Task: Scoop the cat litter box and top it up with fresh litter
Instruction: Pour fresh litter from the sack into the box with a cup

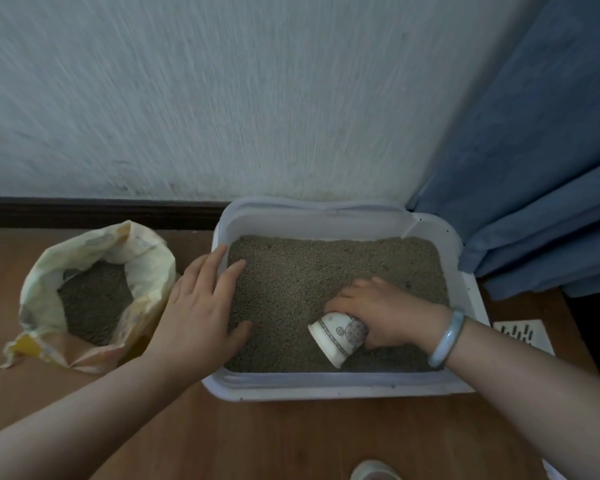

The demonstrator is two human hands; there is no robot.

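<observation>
From the head camera we look down on a white litter box (340,388) set on a wooden floor (257,438) against a pale textured wall (222,98), its bed filled with grey-brown litter (326,268) spread fairly level from side to side. Our right hand (387,311) is closed around a small white cup (338,336) with a patterned band (the cup lies tipped over, its mouth turned toward the near left and its rim touching the litter in the near half of the box). A pale bangle (445,337) circles that wrist. Our left hand (205,306) is spread open and flat, holding nothing; its fingers reach over the box's left wall and rest on the litter near that edge, the thumb pressed onto the surface a little nearer to us. To the left of the box, just beside it, stands an open yellow and white bag (45,306) with its top rolled down, and more of the same grey litter shows inside. A blue curtain (534,168) hangs at the right, coming down behind the box's far right corner. On the floor just right of the box we see part of a white slotted piece (520,332), though we cannot tell what it is.
</observation>
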